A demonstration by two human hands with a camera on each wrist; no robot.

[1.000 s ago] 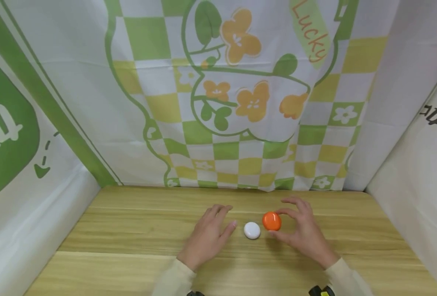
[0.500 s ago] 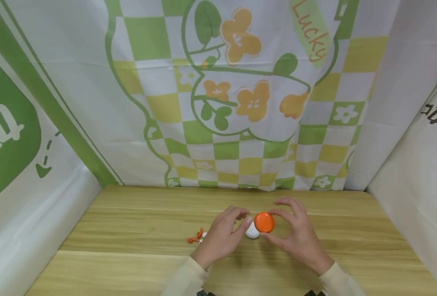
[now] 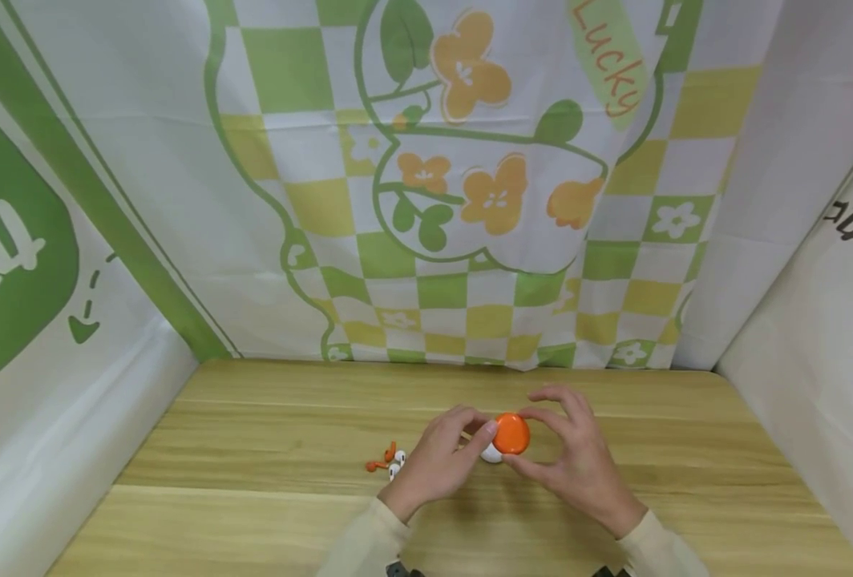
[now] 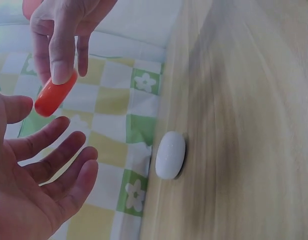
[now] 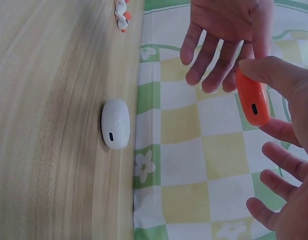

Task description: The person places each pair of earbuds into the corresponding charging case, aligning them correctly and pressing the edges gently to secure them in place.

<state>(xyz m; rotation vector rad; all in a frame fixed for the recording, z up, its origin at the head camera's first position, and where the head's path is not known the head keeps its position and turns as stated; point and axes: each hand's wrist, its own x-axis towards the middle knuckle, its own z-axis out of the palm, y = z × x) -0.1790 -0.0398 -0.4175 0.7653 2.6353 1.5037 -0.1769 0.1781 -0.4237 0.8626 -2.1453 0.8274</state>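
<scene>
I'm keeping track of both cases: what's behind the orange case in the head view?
The white case, lying on the table; only its lower part shows. The orange case hides much of the rest there. Both wrist views show it uncovered.

Diffuse light, soft shadows on table [image 3: 275, 433]

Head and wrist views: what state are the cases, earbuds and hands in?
Orange earbud case: closed, held up off the table.
White earbud case: closed, resting on the table.
Orange earbuds: out, loose on the table.
White earbuds: likewise out, loose.
Left hand: fingers relaxed; contact with the orange case unclear.
Right hand: pinching the orange case.
</scene>
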